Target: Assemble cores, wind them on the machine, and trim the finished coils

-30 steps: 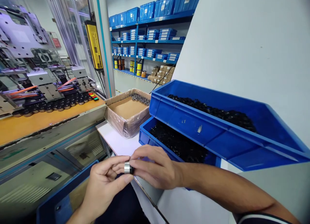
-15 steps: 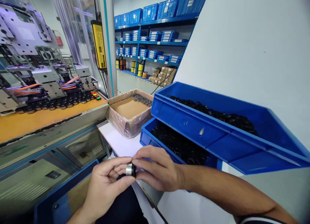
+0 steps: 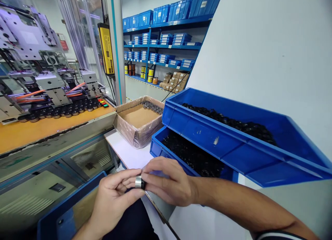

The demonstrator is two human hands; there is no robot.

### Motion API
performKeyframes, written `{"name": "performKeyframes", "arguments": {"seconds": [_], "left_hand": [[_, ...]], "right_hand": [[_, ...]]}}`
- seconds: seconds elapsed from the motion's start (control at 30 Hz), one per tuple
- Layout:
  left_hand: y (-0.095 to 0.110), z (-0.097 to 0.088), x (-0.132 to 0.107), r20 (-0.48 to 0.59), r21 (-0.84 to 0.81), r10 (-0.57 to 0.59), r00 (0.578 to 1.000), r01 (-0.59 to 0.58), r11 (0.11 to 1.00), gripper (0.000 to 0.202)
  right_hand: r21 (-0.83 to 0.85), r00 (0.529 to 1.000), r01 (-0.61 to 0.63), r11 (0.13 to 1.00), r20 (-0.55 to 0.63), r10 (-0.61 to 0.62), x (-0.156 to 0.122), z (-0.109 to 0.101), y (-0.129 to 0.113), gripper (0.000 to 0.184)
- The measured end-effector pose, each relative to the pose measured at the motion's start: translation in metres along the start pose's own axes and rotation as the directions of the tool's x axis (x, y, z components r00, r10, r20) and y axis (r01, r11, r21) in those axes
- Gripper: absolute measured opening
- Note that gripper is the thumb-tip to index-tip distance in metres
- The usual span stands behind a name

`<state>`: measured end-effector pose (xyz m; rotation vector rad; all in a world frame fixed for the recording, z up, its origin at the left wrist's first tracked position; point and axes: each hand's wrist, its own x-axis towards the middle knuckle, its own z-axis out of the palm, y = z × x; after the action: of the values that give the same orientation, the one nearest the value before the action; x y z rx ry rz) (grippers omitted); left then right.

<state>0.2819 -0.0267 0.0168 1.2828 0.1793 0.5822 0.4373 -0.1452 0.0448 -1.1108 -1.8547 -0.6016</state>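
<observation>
Position of the silver-banded part: held in the air between the person's two hands, by the near edge of the white table. Clock readings take this part as the dial's centre, with twelve straight ahead of the worker.

Grip: the left hand, from nine o'clock, pinches the part, forefinger over its top and thumb beneath. The right hand, from three o'clock, brings its fingertips to the part's black side. Those fingers cover the contact, so I cannot tell whether they pinch or merely rest there.

Surroundings: a plastic-lined carton stands at twelve, with small parts gathered at its far side. Toward two o'clock, an upper blue bin sits over a lower blue bin; both hold black pieces. At ten, black round parts line the orange bench.

Handling, in my judgement: the work is fine fingertip handling, best done with the left pinch firm and the band kept square to the right fingers. Pressure from three o'clock should be even and straight along the part's axis; a sideways push could tilt it or slip it from the pinch. Spreading the right fingers slightly would keep the black side in sight.
</observation>
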Motion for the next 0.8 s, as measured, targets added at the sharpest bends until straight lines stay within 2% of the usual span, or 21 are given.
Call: {"name": "performKeyframes", "arguments": {"seconds": [0.13,0.23,0.4,0.47,0.53,0.6,0.67,0.73,0.8], "left_hand": [[0.001,-0.001,0.001,0.018,-0.009,-0.029,0.999,0.029,1.0,0.036],[0.001,0.006,0.001,0.008,-0.049,-0.03,1.0,0.031,0.998,0.036],[-0.004,0.027,0.001,-0.143,-0.148,0.029,0.989,-0.051,0.988,0.03],[-0.005,0.028,0.001,-0.186,-0.112,0.081,0.979,-0.103,0.988,0.034],[-0.003,0.022,0.0,-0.19,0.014,0.168,0.967,-0.168,0.986,0.042],[0.0,0.015,0.0,-0.119,0.199,0.293,0.949,-0.266,0.943,0.042],[0.003,0.008,0.0,-0.005,0.33,0.398,0.917,-0.374,0.867,0.034],[0.006,0.003,0.001,0.074,0.377,0.466,0.882,-0.457,0.806,0.029],[0.007,-0.001,0.001,0.097,0.417,0.501,0.86,-0.492,0.764,0.03]], "right_hand": [[-0.044,0.998,0.053,0.998,0.018,-0.052,0.0,-0.002,0.001,0.015],[-0.053,1.0,0.03,0.998,0.011,-0.03,-0.002,0.0,0.001,0.017],[-0.104,0.999,0.047,0.994,-0.02,-0.049,-0.007,0.005,-0.001,0.028],[-0.066,1.0,0.007,0.998,-0.024,-0.008,-0.007,0.004,-0.003,0.031],[0.005,0.998,-0.056,0.998,-0.016,0.056,-0.006,0.0,-0.006,0.029],[0.065,0.992,-0.126,0.99,0.01,0.125,-0.004,-0.004,-0.011,0.024],[0.097,0.985,-0.171,0.98,0.032,0.169,-0.004,-0.004,-0.015,0.019],[0.109,0.98,-0.198,0.974,0.054,0.193,-0.004,0.001,-0.017,0.017],[0.099,0.982,-0.177,0.979,0.081,0.169,-0.003,0.005,-0.014,0.016]]}}
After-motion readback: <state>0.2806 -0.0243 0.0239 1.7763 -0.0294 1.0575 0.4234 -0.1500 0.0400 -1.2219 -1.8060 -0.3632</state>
